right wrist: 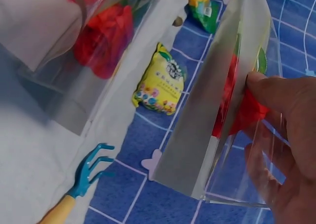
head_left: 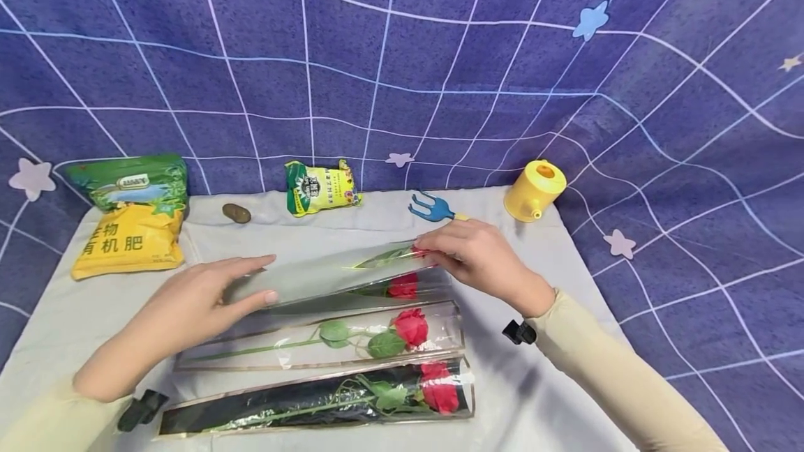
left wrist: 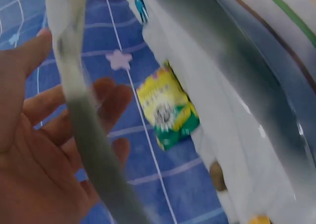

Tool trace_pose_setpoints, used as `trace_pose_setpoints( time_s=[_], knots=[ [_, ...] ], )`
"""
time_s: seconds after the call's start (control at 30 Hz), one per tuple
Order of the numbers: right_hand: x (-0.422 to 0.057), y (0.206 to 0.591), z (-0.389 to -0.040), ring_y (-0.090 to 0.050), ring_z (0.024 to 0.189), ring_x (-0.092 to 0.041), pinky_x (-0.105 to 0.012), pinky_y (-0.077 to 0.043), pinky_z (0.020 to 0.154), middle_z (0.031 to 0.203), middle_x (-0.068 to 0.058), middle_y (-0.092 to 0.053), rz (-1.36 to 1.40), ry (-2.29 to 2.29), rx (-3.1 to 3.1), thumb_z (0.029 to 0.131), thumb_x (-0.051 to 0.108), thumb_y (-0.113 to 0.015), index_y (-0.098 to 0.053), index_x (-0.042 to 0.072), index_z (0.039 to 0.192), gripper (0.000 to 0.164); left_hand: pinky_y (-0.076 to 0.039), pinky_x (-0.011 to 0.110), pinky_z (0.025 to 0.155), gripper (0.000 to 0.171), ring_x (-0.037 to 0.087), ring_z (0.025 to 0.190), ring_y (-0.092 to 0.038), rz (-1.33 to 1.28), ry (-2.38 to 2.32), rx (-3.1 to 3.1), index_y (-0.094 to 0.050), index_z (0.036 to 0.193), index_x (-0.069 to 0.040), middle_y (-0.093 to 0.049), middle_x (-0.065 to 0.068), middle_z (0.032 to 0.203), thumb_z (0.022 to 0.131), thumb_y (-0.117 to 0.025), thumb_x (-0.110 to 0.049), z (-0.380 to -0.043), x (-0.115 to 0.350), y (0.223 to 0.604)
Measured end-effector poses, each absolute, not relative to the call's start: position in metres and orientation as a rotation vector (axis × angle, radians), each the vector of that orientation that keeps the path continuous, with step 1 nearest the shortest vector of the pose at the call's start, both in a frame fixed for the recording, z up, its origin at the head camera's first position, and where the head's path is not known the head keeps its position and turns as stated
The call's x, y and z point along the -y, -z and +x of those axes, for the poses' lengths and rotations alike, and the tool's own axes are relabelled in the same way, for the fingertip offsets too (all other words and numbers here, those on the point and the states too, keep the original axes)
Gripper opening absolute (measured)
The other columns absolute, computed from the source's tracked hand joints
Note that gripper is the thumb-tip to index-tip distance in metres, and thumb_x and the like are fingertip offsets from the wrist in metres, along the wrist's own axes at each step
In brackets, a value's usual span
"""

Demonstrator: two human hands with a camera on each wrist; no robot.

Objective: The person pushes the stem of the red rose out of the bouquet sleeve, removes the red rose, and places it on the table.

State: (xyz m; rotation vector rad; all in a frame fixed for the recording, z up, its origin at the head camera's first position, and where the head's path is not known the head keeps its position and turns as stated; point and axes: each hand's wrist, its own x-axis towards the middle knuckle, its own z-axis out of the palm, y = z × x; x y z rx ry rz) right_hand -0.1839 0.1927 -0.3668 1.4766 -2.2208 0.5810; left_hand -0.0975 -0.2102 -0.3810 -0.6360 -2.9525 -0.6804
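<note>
While my right hand pinches the flower end of a grey-backed wrapped rose, my left hand is spread about its stem end, thumb and fingers apart on either side of the sleeve; whether they press it I cannot tell. The wrapped rose is raised above the white cloth, beyond the white-backed rose and the black-backed rose, with another grey-backed rose showing just below it. Judged by its thin, glossy film, it should be light, slippery and easily creased, stiff along its length but yielding at the bloom. Take hold lightly by the sleeve's edges at both ends, and avoid crushing the red petals. The right-wrist view shows my fingers behind the clear film, and also the yellow handle of the blue hand fork, mostly covered by my hand in the head view; the left-wrist view alone exposes my left palm, where the head view gives only the back of that hand
</note>
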Motion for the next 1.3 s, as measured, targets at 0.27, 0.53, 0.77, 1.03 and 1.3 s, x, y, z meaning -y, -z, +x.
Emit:
trace_pose_setpoints(
  time_s=[0.27,0.53,0.77,1.03,1.3],
  knots=[
    [-0.186,0.361,-0.177,-0.058,0.103,-0.012,-0.033,-0.042,0.085,0.112,0.006,-0.065,1.463,-0.534,2.229,0.081,0.014,-0.074,-0.069,0.017,0.112,0.031,-0.048,0.034,0.075,0.053,0.007,0.088,-0.058,-0.850,1.233,3.027,-0.051,0.133,-0.028,-0.062,-0.006,0.109,0.085,-0.064,-0.045,-0.109,0.194,0.389],
    [-0.191,0.355,-0.176,-0.055,0.108,-0.009,-0.037,-0.035,0.090,0.116,0.008,-0.062,1.416,-0.512,2.266,0.080,0.017,-0.076,-0.066,0.018,0.116,0.038,-0.048,0.031,0.070,0.052,0.008,0.072,-0.056,-0.834,1.467,2.975,-0.053,0.131,-0.027,-0.059,-0.004,0.090,0.082,-0.071,-0.037,-0.115,0.187,0.392],
    [-0.193,0.356,-0.179,-0.057,0.106,-0.011,-0.038,-0.037,0.089,0.114,0.006,-0.064,1.405,-0.516,2.241,0.081,0.016,-0.075,-0.068,0.018,0.114,0.034,-0.048,0.032,0.070,0.068,0.019,0.088,-0.059,-0.799,1.593,3.042,-0.047,0.135,-0.027,-0.054,0.006,0.124,0.076,-0.076,-0.040,-0.115,0.184,0.397],
    [-0.190,0.355,-0.172,-0.044,0.121,-0.022,-0.052,-0.016,0.100,0.125,0.002,-0.058,1.306,-0.540,2.257,0.076,0.013,-0.077,-0.069,0.022,0.111,0.036,-0.049,0.034,0.075,0.062,0.022,0.093,-0.060,-0.787,1.628,3.033,-0.051,0.132,-0.019,-0.063,0.009,0.106,0.077,-0.075,-0.036,-0.116,0.182,0.400],
    [-0.157,0.354,-0.137,-0.060,0.084,-0.020,-0.032,-0.048,0.075,0.094,-0.005,-0.067,1.427,-1.276,2.166,0.077,-0.003,-0.071,-0.069,0.006,0.098,0.023,-0.035,0.052,0.096,0.055,0.034,0.119,-0.048,-0.606,1.538,2.957,-0.052,0.130,-0.025,-0.050,0.004,0.134,0.080,-0.073,-0.037,-0.121,0.180,0.397]
  ],
)
